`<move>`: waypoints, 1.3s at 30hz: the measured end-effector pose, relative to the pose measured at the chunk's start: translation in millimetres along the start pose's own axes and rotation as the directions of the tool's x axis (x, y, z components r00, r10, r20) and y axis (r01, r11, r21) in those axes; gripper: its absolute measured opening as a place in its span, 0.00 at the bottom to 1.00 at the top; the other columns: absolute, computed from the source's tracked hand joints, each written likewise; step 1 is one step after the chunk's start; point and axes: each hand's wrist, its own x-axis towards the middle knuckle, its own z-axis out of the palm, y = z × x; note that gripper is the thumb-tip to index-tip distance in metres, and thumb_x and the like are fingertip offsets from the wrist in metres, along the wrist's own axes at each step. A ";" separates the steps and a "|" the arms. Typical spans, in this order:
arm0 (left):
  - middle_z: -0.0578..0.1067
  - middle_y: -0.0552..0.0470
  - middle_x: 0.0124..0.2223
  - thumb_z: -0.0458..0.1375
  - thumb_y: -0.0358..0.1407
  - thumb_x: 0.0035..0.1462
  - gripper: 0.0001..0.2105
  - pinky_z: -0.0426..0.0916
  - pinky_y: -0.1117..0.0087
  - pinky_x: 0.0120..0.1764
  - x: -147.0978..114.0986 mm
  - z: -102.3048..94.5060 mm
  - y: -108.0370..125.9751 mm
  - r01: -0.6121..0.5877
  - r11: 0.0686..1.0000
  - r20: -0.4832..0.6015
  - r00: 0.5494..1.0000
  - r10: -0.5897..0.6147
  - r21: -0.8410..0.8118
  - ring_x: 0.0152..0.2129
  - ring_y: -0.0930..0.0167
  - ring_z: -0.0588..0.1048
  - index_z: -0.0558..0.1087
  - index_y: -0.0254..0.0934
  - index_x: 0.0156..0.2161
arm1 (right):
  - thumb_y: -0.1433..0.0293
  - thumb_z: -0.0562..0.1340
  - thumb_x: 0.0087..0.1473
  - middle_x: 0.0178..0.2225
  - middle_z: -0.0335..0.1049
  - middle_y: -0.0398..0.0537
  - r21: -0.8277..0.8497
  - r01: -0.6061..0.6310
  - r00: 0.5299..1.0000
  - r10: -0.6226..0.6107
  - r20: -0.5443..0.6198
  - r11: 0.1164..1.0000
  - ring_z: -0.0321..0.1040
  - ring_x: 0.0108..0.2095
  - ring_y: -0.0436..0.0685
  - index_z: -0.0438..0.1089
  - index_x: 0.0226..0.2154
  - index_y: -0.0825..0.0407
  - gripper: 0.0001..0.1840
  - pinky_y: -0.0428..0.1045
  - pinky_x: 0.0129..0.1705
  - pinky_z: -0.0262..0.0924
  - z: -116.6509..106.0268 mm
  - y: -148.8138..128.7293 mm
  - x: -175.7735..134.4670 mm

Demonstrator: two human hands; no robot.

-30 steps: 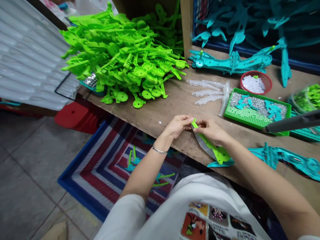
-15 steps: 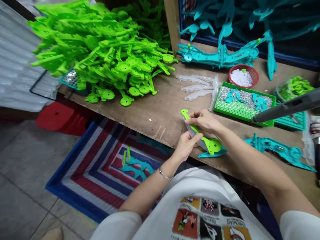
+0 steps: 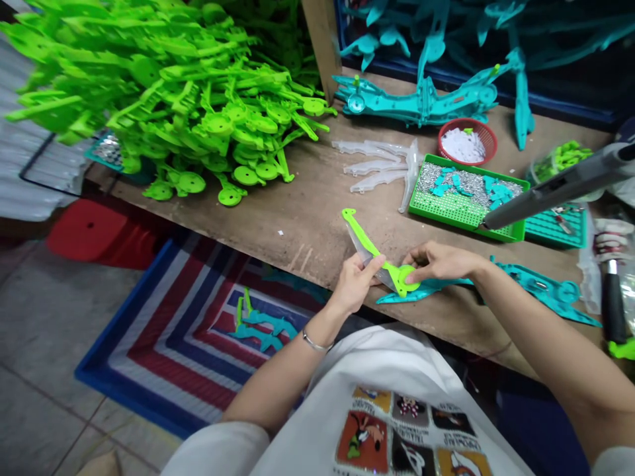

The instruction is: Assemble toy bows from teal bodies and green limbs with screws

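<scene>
My left hand [image 3: 354, 284] pinches the middle of a long bright-green plastic piece [image 3: 367, 239] with a round disc at one end. A translucent plastic blade-shaped piece [image 3: 358, 242] lies along its near side, in the same grip. My right hand [image 3: 436, 260] has thumb and fingers closed on the disc end, which they partly cover. Under and beside the right hand, a teal plastic frame [image 3: 538, 291] lies along the table's front edge. Several loose translucent pieces [image 3: 380, 180] rest farther back on the table.
A big heap of green pieces [image 3: 198, 99] fills the left back. Right of centre stand a green tray [image 3: 446, 210] of small metal parts and a red basket [image 3: 491, 142]. A grey tool [image 3: 546, 192] juts over the tray. A striped, blue-edged bin [image 3: 149, 344] sits below.
My right hand has slid from the upper part of the green piece down to its disc end. My left hand keeps its hold at the middle. The camera view has shifted slightly right.
</scene>
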 end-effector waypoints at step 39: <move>0.80 0.51 0.32 0.76 0.48 0.40 0.27 0.78 0.65 0.33 47.0 14.7 8.3 -0.032 0.999 -0.049 0.998 0.031 -0.024 0.26 0.69 0.79 0.70 0.33 0.38 | 0.64 0.76 0.44 0.49 0.71 0.54 -0.578 -0.110 -0.352 -0.576 -0.738 0.808 0.71 0.48 0.66 0.68 0.49 0.42 0.30 0.63 0.50 0.69 41.1 12.0 -63.0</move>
